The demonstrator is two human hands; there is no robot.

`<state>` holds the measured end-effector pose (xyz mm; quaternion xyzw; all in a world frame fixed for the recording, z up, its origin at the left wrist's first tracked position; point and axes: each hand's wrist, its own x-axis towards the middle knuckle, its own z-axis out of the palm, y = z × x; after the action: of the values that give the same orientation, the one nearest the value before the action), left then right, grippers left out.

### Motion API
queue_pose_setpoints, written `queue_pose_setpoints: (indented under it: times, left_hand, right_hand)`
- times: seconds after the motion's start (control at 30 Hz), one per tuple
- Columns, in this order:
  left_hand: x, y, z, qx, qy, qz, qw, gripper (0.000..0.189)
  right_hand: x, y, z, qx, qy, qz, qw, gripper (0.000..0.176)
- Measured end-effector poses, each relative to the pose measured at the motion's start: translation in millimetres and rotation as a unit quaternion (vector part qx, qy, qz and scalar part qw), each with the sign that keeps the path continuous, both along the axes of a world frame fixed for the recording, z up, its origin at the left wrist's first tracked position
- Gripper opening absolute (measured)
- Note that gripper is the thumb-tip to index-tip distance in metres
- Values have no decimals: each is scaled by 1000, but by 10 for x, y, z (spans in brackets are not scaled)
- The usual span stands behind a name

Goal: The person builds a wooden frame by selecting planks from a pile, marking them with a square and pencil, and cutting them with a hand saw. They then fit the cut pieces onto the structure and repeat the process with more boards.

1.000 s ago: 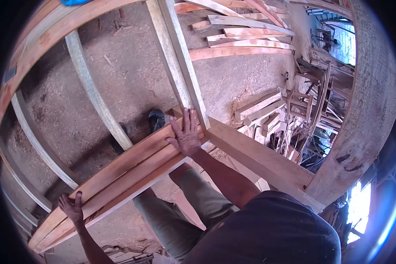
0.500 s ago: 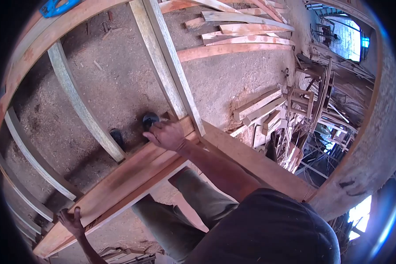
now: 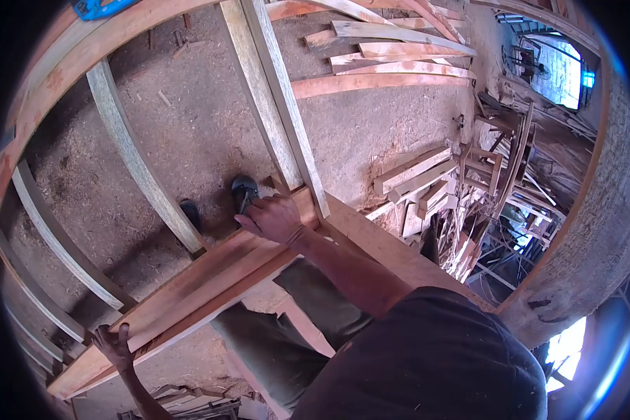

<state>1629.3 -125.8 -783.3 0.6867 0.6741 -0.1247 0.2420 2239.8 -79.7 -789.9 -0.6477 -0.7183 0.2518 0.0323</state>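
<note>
A long reddish wooden board (image 3: 196, 287) runs diagonally in front of my body, forming the near side of a large timber frame. My right hand (image 3: 274, 218) is closed over its far edge, close to the corner where a pale upright post (image 3: 273, 105) meets it. Toward the board's other end, my left hand (image 3: 115, 346) grips the same board, thumb up and fingers over the far side. Pale slats (image 3: 136, 154) reach from this board to the opposite rail (image 3: 70, 77). The undersides of both hands are hidden.
Long planks (image 3: 399, 59) lie on the dusty floor beyond the frame. Short timber blocks (image 3: 413, 171) are stacked to the right, near piled scrap wood. A wide board (image 3: 574, 231) curves along the right side. A blue tool (image 3: 101, 7) rests on the far rail.
The view has shifted slightly, so the frame and floor appear a little lower and to the right. Both hands keep their places on the board.
</note>
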Motion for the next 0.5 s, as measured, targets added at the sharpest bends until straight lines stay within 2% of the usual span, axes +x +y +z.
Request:
queue_pose_setpoints:
  times: [0.13, 0.33, 0.5]
  left_hand:
    - [-32, 25, 47, -77, 7, 35, 996, 69]
    - [88, -37, 103, 10, -10, 26, 1000, 67]
    - [78, 67, -130, -25, 6, 22, 999, 69]
  right_hand:
    - [18, -42, 60, 2, 2, 5, 1000, 43]
    - [57, -48, -28, 43, 18, 28, 999, 40]
    - [89, 2, -270, 67, 34, 22, 997, 38]
